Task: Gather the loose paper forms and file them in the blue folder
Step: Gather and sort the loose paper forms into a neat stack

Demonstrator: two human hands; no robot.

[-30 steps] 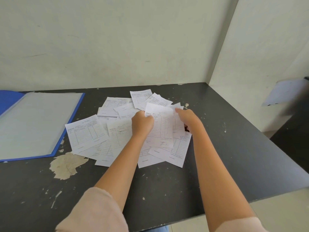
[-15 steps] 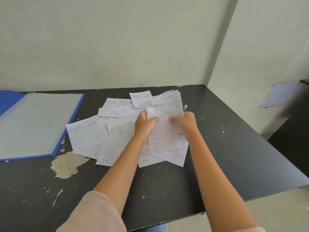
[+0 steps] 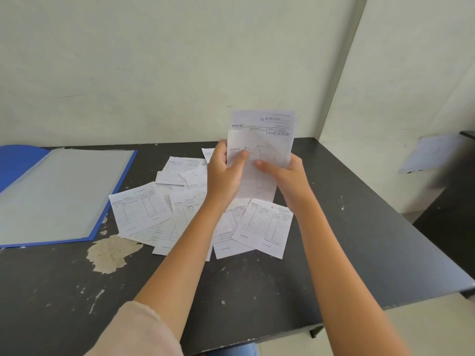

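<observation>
Dark worn tabletop [image 3: 257, 299] held scattered white printed paper forms [image 3: 140, 209]. Above them, left hand [image 3: 226, 173] and right hand [image 3: 290, 176] both gripped a small raised stack of forms [image 3: 264, 140]. Open blue plastic folder [image 3: 59, 194] lay far left, clear sleeve inside, no forms visible.

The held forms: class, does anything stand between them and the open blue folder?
Nothing visible does. Both hands, left hand and right hand, hold the held forms up above the loose forms. The blue folder lies open to the left, its clear sleeve bare.
</observation>
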